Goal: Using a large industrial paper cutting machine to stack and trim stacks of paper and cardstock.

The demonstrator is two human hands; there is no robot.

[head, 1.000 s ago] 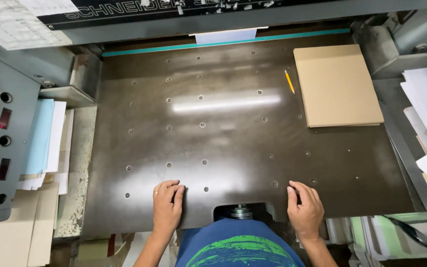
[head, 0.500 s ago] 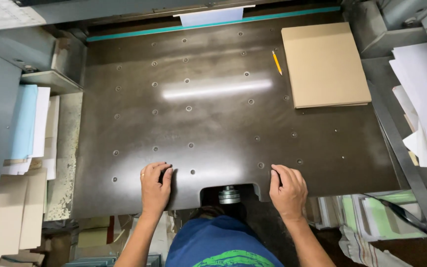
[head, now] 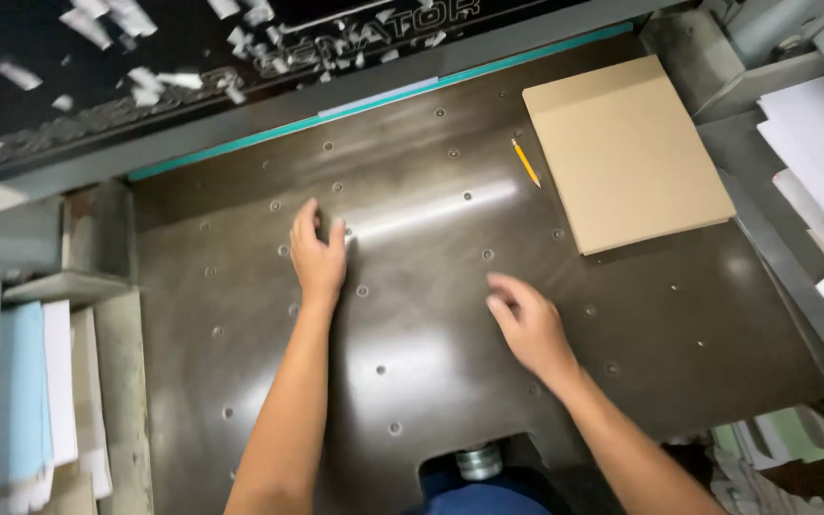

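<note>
Across most of the view spreads the dark metal tabletop (head: 679,315), dotted with small round studs. At its far right corner lies a flat tan cardboard stack (head: 627,153), with a yellow pencil (head: 525,162) just beside its left edge. Both forearms reach over the bare metal. Left hand (head: 318,250) hovers or rests near the middle, fingers loosely spread, holding nothing. Right hand (head: 525,319), blurred, looks open and empty, well apart from the cardboard.

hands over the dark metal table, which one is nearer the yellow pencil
The right hand: it hovers mid-table, closer to the yellow pencil beside the tan cardboard stack; the left hand lies farther left.
</note>
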